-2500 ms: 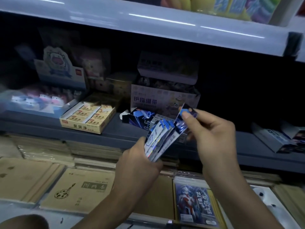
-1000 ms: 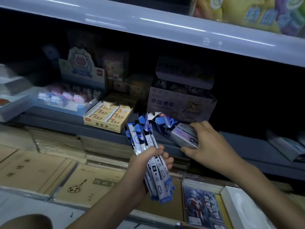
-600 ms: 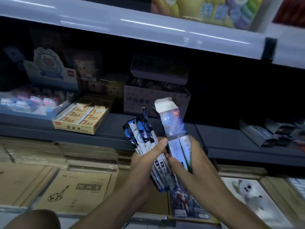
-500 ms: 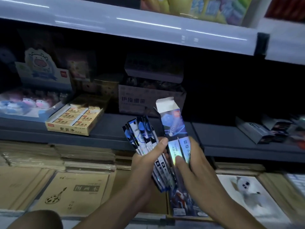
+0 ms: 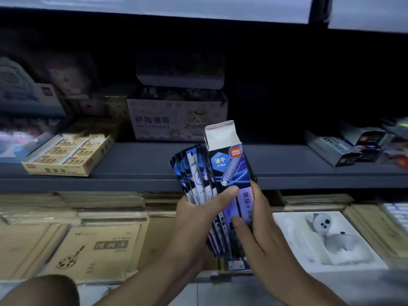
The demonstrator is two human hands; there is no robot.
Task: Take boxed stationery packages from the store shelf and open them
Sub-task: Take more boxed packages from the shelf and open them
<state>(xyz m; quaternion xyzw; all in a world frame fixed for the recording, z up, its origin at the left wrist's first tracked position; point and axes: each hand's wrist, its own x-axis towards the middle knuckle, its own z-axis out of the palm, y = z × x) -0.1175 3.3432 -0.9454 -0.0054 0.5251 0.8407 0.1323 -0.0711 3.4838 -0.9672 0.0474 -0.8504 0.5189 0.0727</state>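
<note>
Left thumb has slid off the packets onto the box front since half a second ago; box and fan now sit pressed together, closer to camera.

Pen box (image 5: pixel 229 166): red "deli" roundel top right, "速干" on a blue hexagon, a printed coil spring, and "按动中" running down the front; lower text is covered. Glossy dark-blue card, a tall narrow carton. Top flap is open and standing up, plain white inside. It is upright, leaning slightly left, held in front of the shelf's (image 5: pixel 143 166) front edge about mid-length.

Right hand (image 5: pixel 265 235) grips the box low: thumb flat on the front, fingers wrapped round the right side. Left hand (image 5: pixel 194 214) clamps a fan of slim packets (image 5: pixel 194 171), blue-white and glossy, thumb tip resting on the box.

On the shelf: a yellow card eraser tray (image 5: pixel 66 157) at the left front edge, and a carton (image 5: pixel 176 122) marked "护指绷带" at the back. Below the front edge, a kraft sketchbook (image 5: pixel 97 250) marked "图画本".
</note>
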